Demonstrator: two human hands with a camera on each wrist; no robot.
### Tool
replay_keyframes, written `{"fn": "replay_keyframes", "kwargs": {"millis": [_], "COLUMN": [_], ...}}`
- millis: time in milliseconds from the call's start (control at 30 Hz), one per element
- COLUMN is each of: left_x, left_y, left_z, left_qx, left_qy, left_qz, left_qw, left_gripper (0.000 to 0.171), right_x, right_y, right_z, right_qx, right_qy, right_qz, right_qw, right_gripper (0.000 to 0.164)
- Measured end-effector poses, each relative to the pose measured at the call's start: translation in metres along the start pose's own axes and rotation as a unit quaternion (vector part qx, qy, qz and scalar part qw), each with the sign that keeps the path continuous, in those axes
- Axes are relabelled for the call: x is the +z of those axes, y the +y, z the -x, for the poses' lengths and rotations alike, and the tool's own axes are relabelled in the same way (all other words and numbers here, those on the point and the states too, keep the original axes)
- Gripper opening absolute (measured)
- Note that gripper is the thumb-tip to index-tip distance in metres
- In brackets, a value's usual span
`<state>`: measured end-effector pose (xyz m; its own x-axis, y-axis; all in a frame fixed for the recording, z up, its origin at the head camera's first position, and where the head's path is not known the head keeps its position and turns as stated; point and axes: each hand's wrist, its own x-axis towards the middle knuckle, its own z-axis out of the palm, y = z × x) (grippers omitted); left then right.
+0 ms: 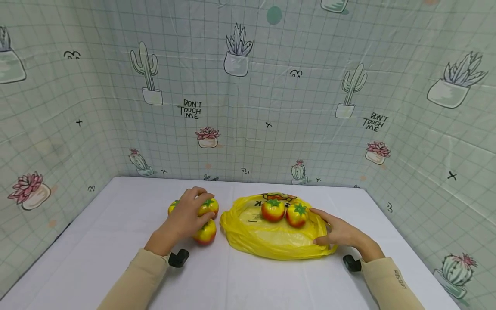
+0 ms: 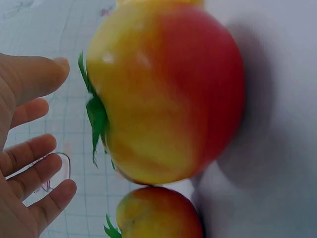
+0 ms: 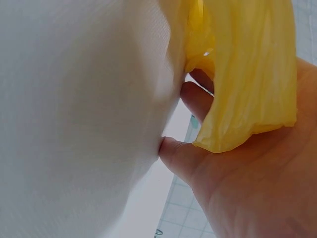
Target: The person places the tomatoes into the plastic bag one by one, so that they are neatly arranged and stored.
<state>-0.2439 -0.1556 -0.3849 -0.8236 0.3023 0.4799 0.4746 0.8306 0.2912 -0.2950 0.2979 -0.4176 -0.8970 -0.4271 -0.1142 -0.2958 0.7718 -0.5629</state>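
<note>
Left hand [image 1: 187, 215]: Fingers loose and spread above the outer fruit [image 1: 172, 208], the back fruit [image 1: 210, 207] and the near fruit [image 1: 205, 235] at the left; the wrist feed shows me a gap between digits and the largest fruit in view, and I see no grip.
Clustered fruits: The three sit close together on the white table [image 1: 248, 284], left of the bag. I judge that a careless nudge to one could set its neighbours rolling, their sides being round and smooth.
Yellow bag [image 1: 267, 241]: Spread thin and crumpled across the middle. Its folds could snag a fingertip or shift under a light pull.
Bagged pair: The left-lying fruit [image 1: 273, 212] and the right-lying fruit [image 1: 297, 216] rest against the yellow film, side by side; from my distance I cannot tell whether they are inside the mouth or on top.
Right hand [image 1: 342, 232]: Thumb and fingers stand apart at the bag's right edge, film draped against the palm, no firm clench visible to me. A tug there could tip the pair; too slack a touch could let the rim fold over.
</note>
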Motion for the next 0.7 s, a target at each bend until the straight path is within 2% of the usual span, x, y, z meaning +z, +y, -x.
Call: {"fn": "replay_keyframes", "kwargs": {"millis": [233, 700], "left_x": [0.000, -0.003], "left_y": [-0.013, -0.033], "left_z": [0.001, 0.010], "left_qx": [-0.031, -0.063], "left_qy": [0.000, -0.002], "left_qz": [0.006, 0.000], "left_qw": [0.9995, 0.9980], "left_gripper": [0.042, 0.044], "right_x": [0.000, 0.001], "right_y": [0.001, 0.002], "right_z": [0.000, 0.000], "right_qx": [-0.006, -0.005], "right_qy": [0.002, 0.003], "right_qz": [-0.002, -0.003], "right_qw": [1.000, 1.000], "right_gripper": [0.097, 0.097]}}
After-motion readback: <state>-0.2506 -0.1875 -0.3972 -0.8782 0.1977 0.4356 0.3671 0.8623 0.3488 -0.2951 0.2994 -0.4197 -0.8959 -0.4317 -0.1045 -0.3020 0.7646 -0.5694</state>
